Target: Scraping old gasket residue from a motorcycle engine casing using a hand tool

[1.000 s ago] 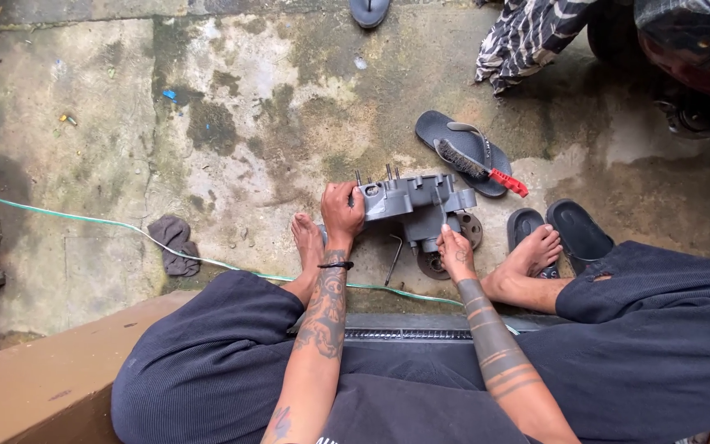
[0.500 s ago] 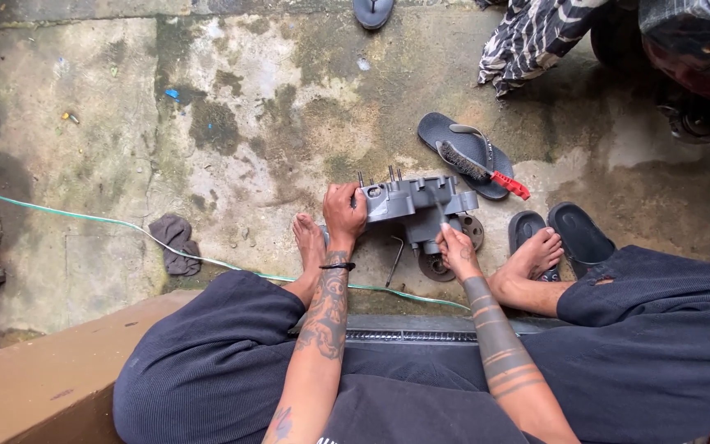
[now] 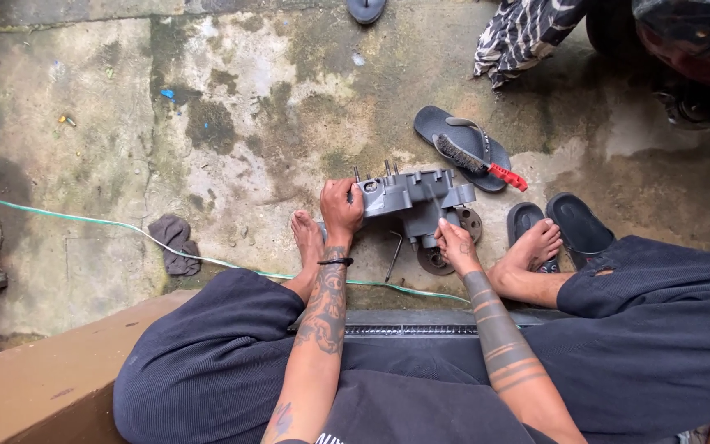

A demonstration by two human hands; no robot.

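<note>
Stained concrete floor (image 3: pixel 232 123): grey metal engine part (image 3: pixel 408 196) sitting between bare feet. Left hand (image 3: pixel 341 210) is gripping its left end, fingers closed; right hand (image 3: pixel 454 245) is pinching its underside (wire brush (image 3: pixel 472 160) lying on a sandal (image 3: pixel 452 131) nearby).

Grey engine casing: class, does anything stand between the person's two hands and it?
Nothing visible does. The left hand already grips the left end of the grey engine casing, and the right hand touches its lower right edge. The wire brush lies apart on a sandal.
</note>
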